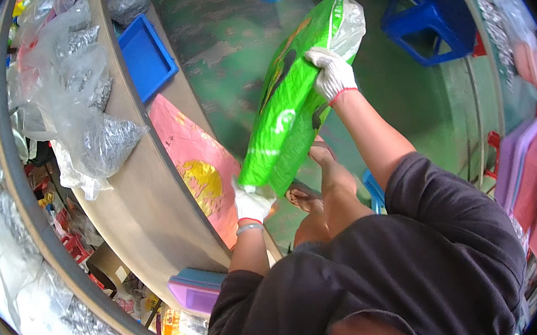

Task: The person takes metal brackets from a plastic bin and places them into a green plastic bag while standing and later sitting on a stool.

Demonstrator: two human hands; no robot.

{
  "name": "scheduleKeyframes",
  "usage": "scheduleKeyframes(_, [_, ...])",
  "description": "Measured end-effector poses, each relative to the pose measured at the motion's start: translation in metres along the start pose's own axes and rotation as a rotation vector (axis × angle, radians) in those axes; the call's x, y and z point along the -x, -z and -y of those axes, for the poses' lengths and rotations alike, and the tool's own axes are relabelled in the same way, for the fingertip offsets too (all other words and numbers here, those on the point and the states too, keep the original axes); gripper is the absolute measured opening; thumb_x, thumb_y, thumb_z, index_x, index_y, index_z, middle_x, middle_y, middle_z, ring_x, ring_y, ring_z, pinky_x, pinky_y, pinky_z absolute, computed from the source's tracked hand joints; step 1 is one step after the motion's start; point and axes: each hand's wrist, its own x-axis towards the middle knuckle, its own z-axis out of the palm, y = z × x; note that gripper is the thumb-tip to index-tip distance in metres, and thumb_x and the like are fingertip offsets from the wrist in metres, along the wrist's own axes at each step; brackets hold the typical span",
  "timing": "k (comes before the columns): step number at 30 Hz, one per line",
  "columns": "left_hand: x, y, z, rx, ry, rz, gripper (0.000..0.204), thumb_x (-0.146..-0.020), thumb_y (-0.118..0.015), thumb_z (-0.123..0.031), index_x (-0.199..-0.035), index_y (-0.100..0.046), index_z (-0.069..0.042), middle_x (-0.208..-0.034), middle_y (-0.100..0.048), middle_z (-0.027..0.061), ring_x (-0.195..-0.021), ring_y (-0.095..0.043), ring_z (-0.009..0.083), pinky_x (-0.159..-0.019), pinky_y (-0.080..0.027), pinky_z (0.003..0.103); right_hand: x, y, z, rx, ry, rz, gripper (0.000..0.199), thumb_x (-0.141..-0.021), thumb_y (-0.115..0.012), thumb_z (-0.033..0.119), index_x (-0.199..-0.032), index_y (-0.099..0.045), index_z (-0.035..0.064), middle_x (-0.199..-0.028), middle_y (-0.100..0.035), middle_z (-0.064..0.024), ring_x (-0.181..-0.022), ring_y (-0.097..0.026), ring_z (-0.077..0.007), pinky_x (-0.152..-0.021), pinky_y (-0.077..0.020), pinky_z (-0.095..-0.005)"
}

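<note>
Hands hold a green bag [289, 112] slanting between them, left hand [252, 202] gripping its low end, right hand [333, 74] up top.

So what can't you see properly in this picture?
Head view only:
- What is inside the green bag: its printed plastic hides it.
- The fingers of the left hand and right hand: white gloves cover them.
- The small parts in the clear bags: too tiny to tell.
- The blue stool: its legs are hidden beneath its seat.
- The person's feet: partly behind the bag.
</note>
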Motion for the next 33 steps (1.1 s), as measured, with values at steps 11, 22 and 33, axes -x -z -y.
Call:
scheduleKeyframes(11, [0.104,-0.028,-0.024,-0.689,-0.265,0.248,0.038,-0.103,-0.043,-0.033,-0.138,-0.044,-0.017,-0.138,-0.050,0.0076,-0.124,-0.051,0.0299,-0.097,-0.050,0.055,0.051,0.025,0.115,-0.234,-0.242,-0.225,0.023,-0.092,-0.056,-0.006,-0.115,-0.054,-0.0061,-0.110,-0.062,-0.0200,-0.101,-0.062,-0.0352,-0.095,-0.0515,-0.0558])
scheduleKeyframes(22, [0.224,-0.087,0.050,-0.956,-0.911,0.162,0.039,-0.091,-0.065,-0.027,-0.118,-0.066,0.001,-0.112,-0.067,0.0092,-0.096,-0.060,0.0178,-0.081,-0.048,0.033,0.293,0.084,0.181,0.084,-0.074,-0.142,0.048,-0.095,-0.062,0.036,-0.128,-0.049,0.0042,-0.121,-0.059,-0.0153,-0.110,-0.059,-0.0316,-0.092,-0.0522,-0.0493])
scheduleKeyframes(33, [0.251,-0.089,0.179,-1.759,-1.350,0.467,0.046,-0.094,-0.054,-0.047,-0.097,-0.070,-0.004,-0.088,-0.067,0.0203,-0.080,-0.063,0.0365,-0.075,-0.048,0.042,0.516,0.206,0.176,1.411,1.222,0.278,0.045,-0.080,-0.070,0.029,-0.121,-0.063,0.0120,-0.120,-0.064,-0.0141,-0.104,-0.063,-0.0355,-0.086,-0.0537,-0.0421])
